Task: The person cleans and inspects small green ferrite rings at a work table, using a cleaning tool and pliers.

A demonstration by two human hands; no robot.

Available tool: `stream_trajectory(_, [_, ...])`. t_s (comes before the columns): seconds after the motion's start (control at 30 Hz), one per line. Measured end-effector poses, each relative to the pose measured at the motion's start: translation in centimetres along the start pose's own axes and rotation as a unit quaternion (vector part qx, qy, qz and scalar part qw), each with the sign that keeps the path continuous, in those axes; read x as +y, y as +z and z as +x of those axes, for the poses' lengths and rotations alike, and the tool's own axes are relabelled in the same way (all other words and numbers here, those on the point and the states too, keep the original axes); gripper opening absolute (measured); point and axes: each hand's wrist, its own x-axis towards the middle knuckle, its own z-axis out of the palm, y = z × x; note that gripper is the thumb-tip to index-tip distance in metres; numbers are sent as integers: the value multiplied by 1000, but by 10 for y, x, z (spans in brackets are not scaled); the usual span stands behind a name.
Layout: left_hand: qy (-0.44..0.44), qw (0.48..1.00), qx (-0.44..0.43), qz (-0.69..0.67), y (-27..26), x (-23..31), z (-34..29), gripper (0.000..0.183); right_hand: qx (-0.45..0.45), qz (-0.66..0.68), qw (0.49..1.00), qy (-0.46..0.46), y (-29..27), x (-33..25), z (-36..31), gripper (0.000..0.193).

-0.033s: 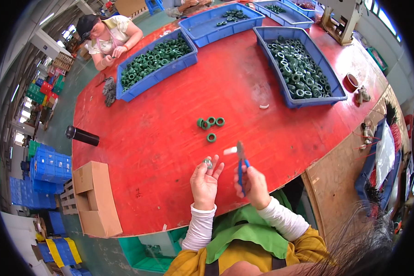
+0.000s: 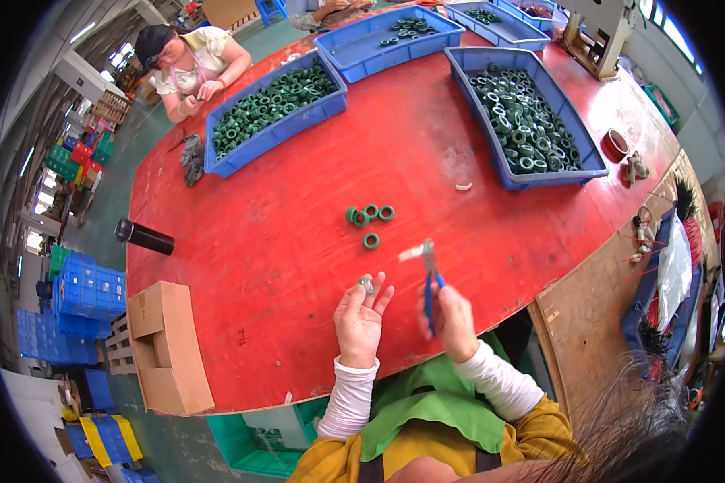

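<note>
Between the fingertips of my left hand [image 2: 358, 324] is a small green ring [image 2: 367, 286], partly hidden by the fingers. My right hand [image 2: 449, 318] grips blue-handled pliers [image 2: 429, 294], their metal jaws pointing away from me. A short white strip [image 2: 411, 253], smeared by motion, is at the jaws; whether it is clamped there I cannot tell. Just beyond my hands, a few loose green rings [image 2: 370, 241] lie on the red tabletop [image 2: 282, 274].
Blue trays of green rings stand at far left [image 2: 288, 127] and far right [image 2: 576, 129]. A white scrap [image 2: 463, 187] lies near the right tray. At left are a black bottle [image 2: 147, 238] and an open cardboard box [image 2: 197, 354]. A person [image 2: 197, 68] works across the table.
My right hand and the pliers have shifted slightly to the right and away from me, along with the white strip. My left hand stays nearly still.
</note>
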Motion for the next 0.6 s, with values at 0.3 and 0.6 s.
stream_trajectory(0.3, [10,997,-27,68,1,2,-8,15,165,-737,577,-311,-61,-40,38,50])
stream_trajectory(0.6, [123,962,-41,241,11,-5,-16,13,-38,-532,742,-406,11,-48,0,37])
